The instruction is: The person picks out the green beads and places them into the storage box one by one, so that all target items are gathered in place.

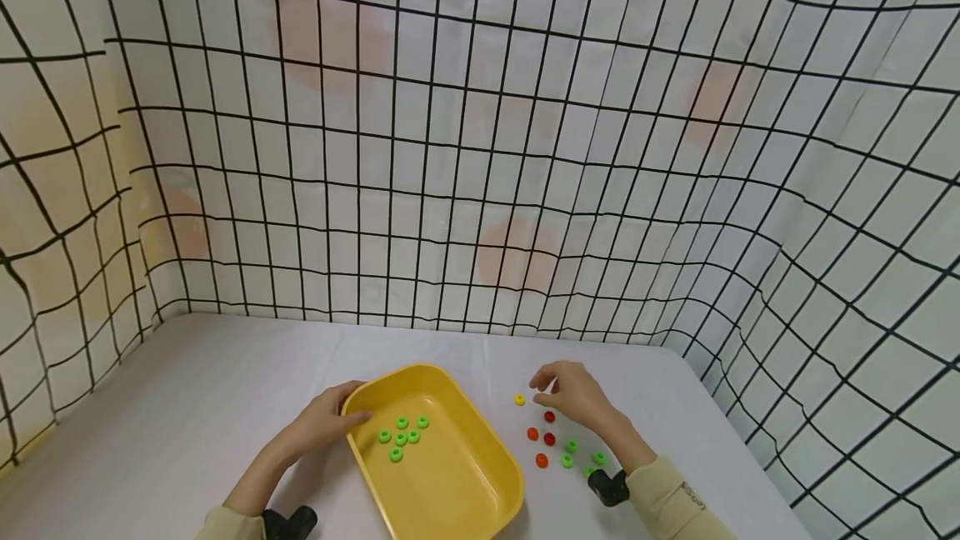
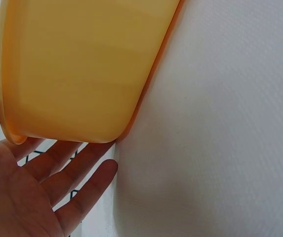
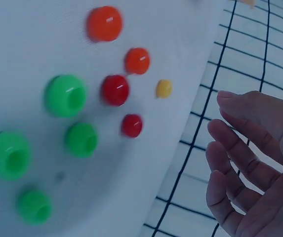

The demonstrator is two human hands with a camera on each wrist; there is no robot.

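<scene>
My left hand (image 1: pixel 324 418) grips the far left corner of a yellow plastic tray (image 1: pixel 461 486), its thumb over the rim and its fingers spread along the outside wall (image 2: pixel 87 74). Several green beads (image 1: pixel 396 455) lie in a cluster on the tray floor. To the right of the tray, my right hand (image 1: pixel 572 394) hovers over the table, fingers loosely bent, with nothing between thumb and fingertips. A yellow bead (image 1: pixel 520 400) lies just left of its fingertips. Two red beads (image 3: pixel 115 90), two orange beads (image 3: pixel 104 23) and several green beads (image 3: pixel 66 95) lie nearer the wrist.
A white cloth covers the table (image 1: pixel 247 382). Black grid netting (image 1: pixel 435 215) over white sheeting rises behind the table and along both sides. Black wrist cameras (image 1: pixel 609 488) sit at both cuffs, the right one overlapping a green bead in the head view.
</scene>
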